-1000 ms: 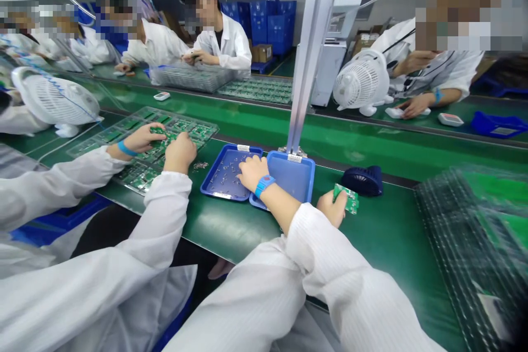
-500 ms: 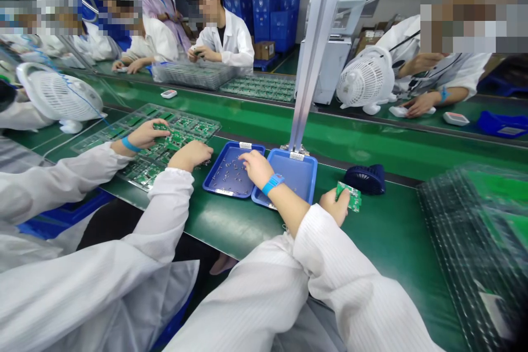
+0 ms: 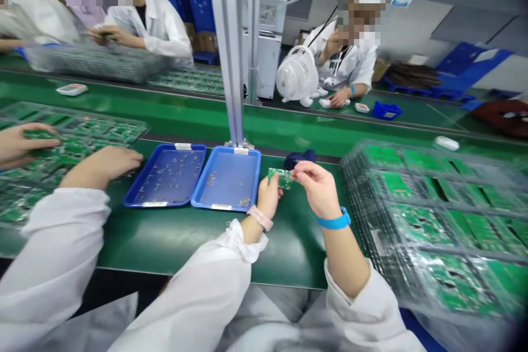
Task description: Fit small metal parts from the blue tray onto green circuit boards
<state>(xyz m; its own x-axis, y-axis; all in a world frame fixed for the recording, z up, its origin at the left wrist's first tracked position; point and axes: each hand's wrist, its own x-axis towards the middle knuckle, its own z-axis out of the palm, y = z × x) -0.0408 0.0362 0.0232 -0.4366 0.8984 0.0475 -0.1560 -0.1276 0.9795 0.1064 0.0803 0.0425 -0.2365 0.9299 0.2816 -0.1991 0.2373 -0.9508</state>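
My left hand (image 3: 269,196), with a pale pink band at the wrist, grips a small green circuit board (image 3: 281,178) by its left end. At the board's right end is my right hand (image 3: 318,187), wearing a blue wristband, its thumb and index finger pinched together. Whatever sits in that pinch is too small to make out. To the left of my hands lie two blue trays: the nearer tray (image 3: 226,176) holds small clusters of tiny parts, and the farther tray (image 3: 167,176) has tiny metal-looking parts scattered over its bottom.
Stacked clear blister trays (image 3: 412,214) with green boards stand at the right. A dark blue fan (image 3: 300,158) lies behind my hands. On the left, a co-worker's hands (image 3: 101,165) work over another board tray (image 3: 111,131). A metal post (image 3: 231,55) rises behind the blue trays.
My right hand has left the scattered-parts tray, crossed back over my left arm and come to the circuit board. My left hand still holds the board. The view has turned right.
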